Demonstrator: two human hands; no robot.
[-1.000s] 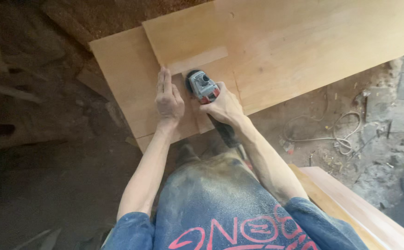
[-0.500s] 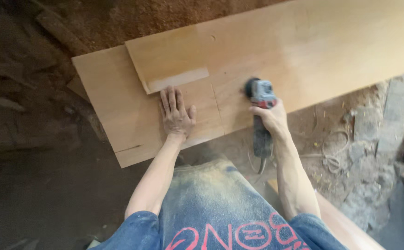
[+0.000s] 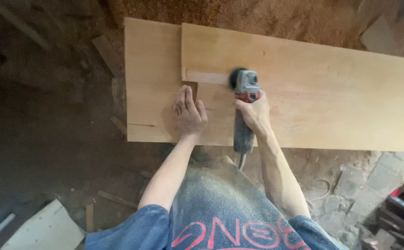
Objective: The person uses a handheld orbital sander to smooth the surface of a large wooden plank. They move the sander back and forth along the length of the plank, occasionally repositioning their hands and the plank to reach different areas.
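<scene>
On top of two stacked, pale wooden boards (image 3: 331,92), the right hand (image 3: 253,112) is wrapped round the body of a grey-and-red power sander (image 3: 246,104) — its dark disc pressed to the upper board's near edge. Just beside it, the left hand (image 3: 189,112) lies flat, fingers spread narrowly, on the lower board (image 3: 151,83). Sawdust (image 3: 257,14) lies beyond.

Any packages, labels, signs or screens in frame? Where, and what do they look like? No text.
No packages, signs or screens.
Label plate: on top of the grey-and-red angle grinder held by the right hand on the upper wooden board; small, light grey, rectangular.
Printed lettering: on the person's dusty blue shirt, bottom centre; large red outline characters.
The left hand lies flat on bare wood.
</scene>
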